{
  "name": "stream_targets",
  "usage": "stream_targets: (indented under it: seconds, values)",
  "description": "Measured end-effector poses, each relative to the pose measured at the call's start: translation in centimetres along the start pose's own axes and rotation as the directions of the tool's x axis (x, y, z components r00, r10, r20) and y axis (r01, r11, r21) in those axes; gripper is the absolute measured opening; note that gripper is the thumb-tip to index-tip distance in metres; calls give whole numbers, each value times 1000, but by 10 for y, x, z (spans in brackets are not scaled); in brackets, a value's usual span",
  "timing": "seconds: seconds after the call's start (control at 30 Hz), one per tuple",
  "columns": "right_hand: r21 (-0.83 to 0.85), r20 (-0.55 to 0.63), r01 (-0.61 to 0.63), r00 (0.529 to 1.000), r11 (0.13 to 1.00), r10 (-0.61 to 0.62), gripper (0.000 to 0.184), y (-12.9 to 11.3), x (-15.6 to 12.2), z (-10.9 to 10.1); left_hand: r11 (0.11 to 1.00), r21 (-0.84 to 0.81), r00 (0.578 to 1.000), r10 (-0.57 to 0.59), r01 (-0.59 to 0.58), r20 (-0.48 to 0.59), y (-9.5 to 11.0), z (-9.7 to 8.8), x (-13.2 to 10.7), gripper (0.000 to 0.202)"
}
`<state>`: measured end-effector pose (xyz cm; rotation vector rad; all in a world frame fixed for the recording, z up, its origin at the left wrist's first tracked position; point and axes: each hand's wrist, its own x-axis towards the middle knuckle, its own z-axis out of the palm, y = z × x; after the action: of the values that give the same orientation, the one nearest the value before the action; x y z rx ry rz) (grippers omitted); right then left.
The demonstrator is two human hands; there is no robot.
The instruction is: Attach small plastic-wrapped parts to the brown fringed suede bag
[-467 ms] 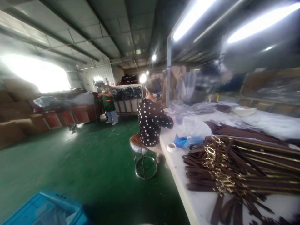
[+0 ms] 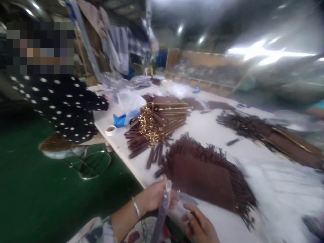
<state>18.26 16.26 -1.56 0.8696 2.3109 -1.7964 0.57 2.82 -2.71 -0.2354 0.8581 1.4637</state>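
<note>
At the table's near edge, my left hand (image 2: 155, 195), with a silver bracelet on its wrist, closes around a dark strap in a clear plastic sleeve (image 2: 163, 207). A pale loop tops the strap. To the right, my right hand (image 2: 199, 224) has curled fingers at a piece of clear plastic (image 2: 178, 211) beside the strap; blur softens its fingertips. Just beyond both hands lies a brown fringed bag (image 2: 202, 179), flat on the white table (image 2: 202, 130). Farther back is a pile of brown straps with gold clasps (image 2: 149, 131).
A roll of tape (image 2: 110, 130) and a blue plastic bag (image 2: 124, 120) sit by the left table edge. A person in a polka-dot top (image 2: 63, 104) sits at left on a round stool (image 2: 93, 165). More brown fringed pieces (image 2: 278, 135) and white plastic sheeting (image 2: 283, 195) lie on the right.
The view has swung right and down toward the table. Both my hands, the plastic-sleeved strap and the fringed bag have come into sight; the blue crate and far-off worker have left it.
</note>
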Motion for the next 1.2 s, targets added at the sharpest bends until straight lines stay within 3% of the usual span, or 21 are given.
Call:
stream_targets:
  seconds: [0.1, 0.23, 0.43, 0.63, 0.87, 1.07, 1.2]
  values:
    - [149, -24, -22, 999, 989, 26, 45, 0, 2, 12, 999, 38, 999, 36, -35, -9, -3, 0, -17, 52]
    - [203, -28, -16, 999, 979, 22, 43, -14, 5, 37, 968, 174, 975, 200, -182, -94, -10, 3, -41, 35]
    - [442, 74, -154, 988, 884, 135, 74, -17, 33, 72, 926, 265, 937, 315, -269, -151, -14, -5, -35, 34]
    - [625, -7, -144, 982, 767, 190, 78, -10, 52, 86, 866, 396, 887, 411, -307, -211, -16, -8, -28, 38]
    - [698, -81, -109, 970, 708, 230, 61, -3, 66, 96, 871, 379, 881, 415, -313, -226, -20, -19, -14, 42]
    - [685, -54, -153, 964, 713, 259, 51, -12, 68, 94, 879, 364, 887, 404, -308, -224, -18, -20, -15, 36]
    - [710, -27, -170, 963, 684, 267, 52, 0, 70, 101, 930, 213, 909, 347, -301, -230, -18, -15, -17, 31]
